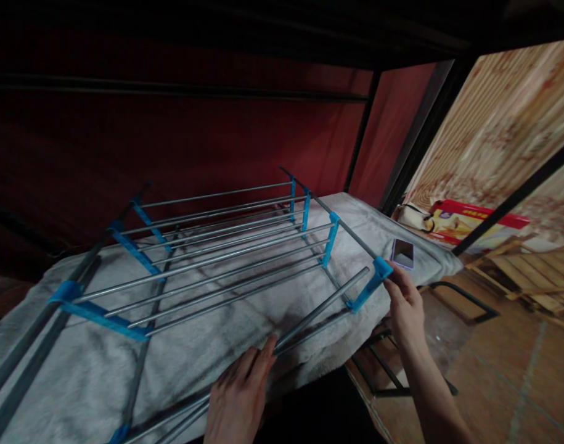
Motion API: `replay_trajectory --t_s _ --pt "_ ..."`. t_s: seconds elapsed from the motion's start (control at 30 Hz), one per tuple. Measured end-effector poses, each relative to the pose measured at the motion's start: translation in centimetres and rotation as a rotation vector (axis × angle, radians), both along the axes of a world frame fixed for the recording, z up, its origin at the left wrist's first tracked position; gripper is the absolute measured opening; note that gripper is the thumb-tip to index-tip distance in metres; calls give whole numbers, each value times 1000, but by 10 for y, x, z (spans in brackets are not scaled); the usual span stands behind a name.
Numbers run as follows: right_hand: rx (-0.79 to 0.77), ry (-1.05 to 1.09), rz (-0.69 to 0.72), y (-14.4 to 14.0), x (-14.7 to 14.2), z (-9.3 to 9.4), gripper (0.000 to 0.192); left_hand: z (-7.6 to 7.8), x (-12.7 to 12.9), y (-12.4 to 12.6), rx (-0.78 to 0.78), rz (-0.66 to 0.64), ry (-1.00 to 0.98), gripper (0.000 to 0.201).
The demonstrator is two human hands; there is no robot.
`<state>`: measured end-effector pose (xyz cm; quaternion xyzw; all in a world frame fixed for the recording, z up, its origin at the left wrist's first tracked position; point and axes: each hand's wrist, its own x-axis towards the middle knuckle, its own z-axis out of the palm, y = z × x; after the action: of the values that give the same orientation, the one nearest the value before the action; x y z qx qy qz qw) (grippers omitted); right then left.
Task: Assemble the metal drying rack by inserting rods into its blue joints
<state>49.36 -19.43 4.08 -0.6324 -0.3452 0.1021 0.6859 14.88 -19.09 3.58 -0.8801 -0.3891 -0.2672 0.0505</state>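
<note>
A partly assembled rack of grey metal tubes [208, 263] and blue plastic connectors lies on a grey blanket [245, 320]. My left hand [242, 388] is closed around a metal tube [323, 308] at the near side; the tube's far end is free and points up toward the right connector. At the near right corner, my right hand [405, 302] grips a blue connector [371, 288], its thumb and fingers at the connector's upper end. Part of the left hand's grip is hidden beneath it. More tubes run below the left hand toward another blue connector [119, 434].
A phone [402, 253] lies on the blanket to the right. Dark bed frame posts [425, 142] and a red wall panel [217, 142] surround the bed. On the floor at right are a red and yellow box [471, 223], a wooden slatted piece [550, 277] and a black metal frame [388, 364].
</note>
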Motion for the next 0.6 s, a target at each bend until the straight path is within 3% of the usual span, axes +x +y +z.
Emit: replay_trajectory --t_s 0.6 --pt "-42 -348 -11 -2 1 -6 45 7 6 3 7 -45 43 39"
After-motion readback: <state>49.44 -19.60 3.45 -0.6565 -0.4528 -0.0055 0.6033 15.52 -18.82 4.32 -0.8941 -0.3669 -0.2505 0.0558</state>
